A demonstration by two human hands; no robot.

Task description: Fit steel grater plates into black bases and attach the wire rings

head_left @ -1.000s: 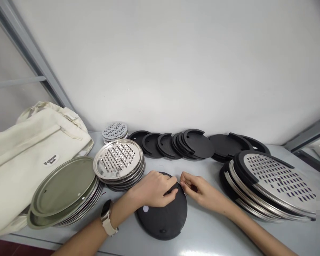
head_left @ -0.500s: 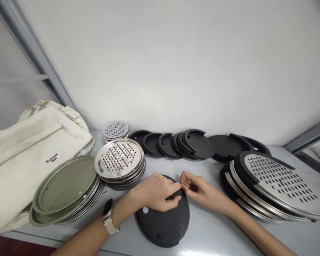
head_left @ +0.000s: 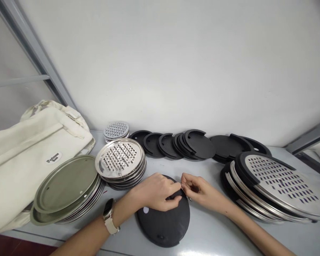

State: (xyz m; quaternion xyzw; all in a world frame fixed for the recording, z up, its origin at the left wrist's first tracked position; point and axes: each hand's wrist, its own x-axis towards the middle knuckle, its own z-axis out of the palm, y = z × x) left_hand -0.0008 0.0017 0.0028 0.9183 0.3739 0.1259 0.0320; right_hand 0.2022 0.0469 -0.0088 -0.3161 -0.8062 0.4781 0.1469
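Observation:
A round black plate (head_left: 164, 229) lies flat on the table in front of me, with a small white dot near its left side and a small slot towards its near edge. Over its far part is my left hand (head_left: 158, 192), its fingers curled and the index fingertip meeting my right fingers. What the left fingers grip is hidden. My right hand (head_left: 198, 190), at the plate's far right edge, is closed in a pinch. A thin, small metal piece (head_left: 188, 198) sticks out below the right fingers; its kind is too small to tell.
To the left stand a stack of metal grater discs (head_left: 120, 158), smaller grater discs (head_left: 116, 130), green round trays (head_left: 69, 181) and a cream bag (head_left: 42, 142). Black rimmed plates (head_left: 200, 144) line the wall. At right rises a stack topped by a large grater disc (head_left: 285, 181).
The small metal piece now shows below my right fingers. Both hands stay almost in place over the black plate, and the view has shifted very slightly.

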